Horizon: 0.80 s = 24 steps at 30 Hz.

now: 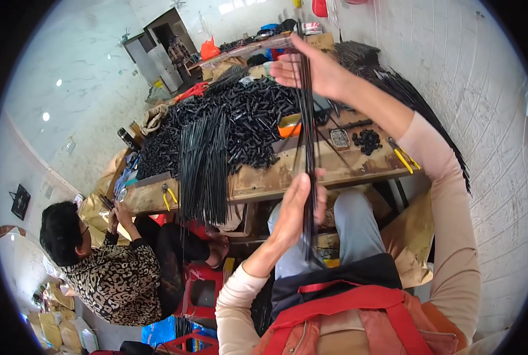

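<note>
A loose upright bundle of long thin black rods (309,127) stands in front of me between both hands. Around its lower part curls my left hand (293,207), thumb on one side and fingertips on the other. My right hand (320,74) is at the upper part, fingers stretched out flat past the rods and thumb raised; it looks open against them. Some rods splay away from the bundle and are blurred. More black rods (204,165) lie in a thick sheaf over the table's front edge, left of my hands.
Short black parts (240,112) are heaped on the wooden table (252,184). Nearby lie an orange box (289,126), a small tray (339,138), black caps (367,141) and yellow-handled pliers (401,158). A co-worker (113,272) sits at the left, holding something dark.
</note>
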Motion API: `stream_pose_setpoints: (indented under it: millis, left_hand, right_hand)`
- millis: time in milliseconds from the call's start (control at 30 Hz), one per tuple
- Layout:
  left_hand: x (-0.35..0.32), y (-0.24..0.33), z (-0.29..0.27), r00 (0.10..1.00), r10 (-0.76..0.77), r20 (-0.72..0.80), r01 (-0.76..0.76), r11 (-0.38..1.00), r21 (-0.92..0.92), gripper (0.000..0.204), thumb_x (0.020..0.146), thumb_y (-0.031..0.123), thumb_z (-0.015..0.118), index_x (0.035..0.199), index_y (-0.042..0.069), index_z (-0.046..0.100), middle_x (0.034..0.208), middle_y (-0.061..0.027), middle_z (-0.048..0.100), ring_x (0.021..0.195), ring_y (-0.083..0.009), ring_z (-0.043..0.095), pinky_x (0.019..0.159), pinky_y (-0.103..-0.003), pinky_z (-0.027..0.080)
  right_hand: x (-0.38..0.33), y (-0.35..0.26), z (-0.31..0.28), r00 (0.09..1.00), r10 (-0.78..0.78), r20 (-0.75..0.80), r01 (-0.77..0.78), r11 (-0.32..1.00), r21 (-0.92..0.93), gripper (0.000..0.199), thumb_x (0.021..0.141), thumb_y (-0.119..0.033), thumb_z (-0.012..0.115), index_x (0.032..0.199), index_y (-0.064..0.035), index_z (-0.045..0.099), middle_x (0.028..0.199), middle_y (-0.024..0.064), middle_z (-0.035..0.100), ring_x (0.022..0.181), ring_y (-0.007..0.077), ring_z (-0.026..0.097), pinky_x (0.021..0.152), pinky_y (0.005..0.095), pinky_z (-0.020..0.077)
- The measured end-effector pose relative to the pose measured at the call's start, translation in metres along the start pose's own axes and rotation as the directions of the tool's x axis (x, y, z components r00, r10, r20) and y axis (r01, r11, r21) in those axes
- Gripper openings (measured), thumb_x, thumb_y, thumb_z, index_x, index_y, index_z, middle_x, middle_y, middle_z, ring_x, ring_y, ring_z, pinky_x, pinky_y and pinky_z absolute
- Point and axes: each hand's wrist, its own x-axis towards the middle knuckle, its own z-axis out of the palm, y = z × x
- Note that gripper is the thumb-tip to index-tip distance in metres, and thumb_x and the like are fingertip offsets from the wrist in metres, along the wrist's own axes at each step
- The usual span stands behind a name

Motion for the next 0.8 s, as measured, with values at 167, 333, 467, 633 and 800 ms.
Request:
stream_pose_setpoints:
  millis: [167,333,467,633,800]
  left_hand:
    - [-0.007,0.026,0.003,0.985,-0.008,0.170,0.016,0.999,-0.046,0.042,0.102,0.029,0.048,0.131,-0.001,0.047,0.100,-0.0074,0.062,0.081,-0.0163,0.059,0.074,-0.029,0.048]
    - [0.009,0.040,-0.007,0.992,0.020,0.124,-0.002,0.989,-0.147,0.031,0.103,0.026,0.046,0.121,0.001,0.052,0.084,-0.0005,0.049,0.065,-0.0099,0.043,0.059,-0.025,0.037]
    - [0.021,0.045,-0.013,0.995,0.000,0.100,0.007,0.997,-0.071,0.030,0.105,0.027,0.040,0.117,0.002,0.052,0.081,0.0006,0.045,0.059,-0.0070,0.038,0.048,-0.021,0.028]
    - [0.024,0.047,-0.022,0.994,-0.011,0.109,0.011,1.000,0.001,0.034,0.105,0.032,0.040,0.117,0.002,0.052,0.079,0.0008,0.044,0.055,-0.0061,0.035,0.046,-0.020,0.025]
    - [0.030,0.041,-0.018,0.997,0.015,0.074,-0.015,1.000,-0.007,0.047,0.105,0.042,0.033,0.118,0.001,0.051,0.079,-0.0002,0.046,0.058,-0.0077,0.037,0.050,-0.021,0.028]
  right_hand:
    - [-0.063,0.034,0.020,0.966,0.148,0.213,-0.122,0.984,-0.127,0.064,0.098,-0.057,0.041,0.119,0.0009,0.055,0.110,0.0158,0.066,0.101,0.0244,0.065,0.089,0.0371,0.0528]
    - [-0.124,0.041,-0.003,0.937,0.140,0.321,0.197,0.548,-0.813,0.042,0.098,-0.025,0.056,0.129,0.0029,0.051,0.109,0.0119,0.065,0.093,0.0176,0.066,0.082,0.0296,0.0538]
    - [-0.134,0.027,0.005,0.929,0.340,0.145,-0.108,0.627,-0.772,0.036,0.098,-0.021,0.056,0.124,0.0038,0.054,0.094,0.0107,0.066,0.077,0.0151,0.066,0.061,0.0266,0.0530]
    - [-0.151,0.044,-0.001,0.965,0.239,0.105,-0.049,0.559,-0.828,0.028,0.099,-0.020,0.052,0.118,0.0004,0.057,0.083,0.0049,0.064,0.069,0.0108,0.063,0.060,0.0253,0.0505]
    - [-0.133,0.052,-0.015,0.952,-0.194,0.237,0.302,0.478,-0.824,0.022,0.100,-0.019,0.050,0.099,-0.0005,0.061,0.078,0.0044,0.063,0.060,0.0089,0.058,0.055,0.0233,0.0465]
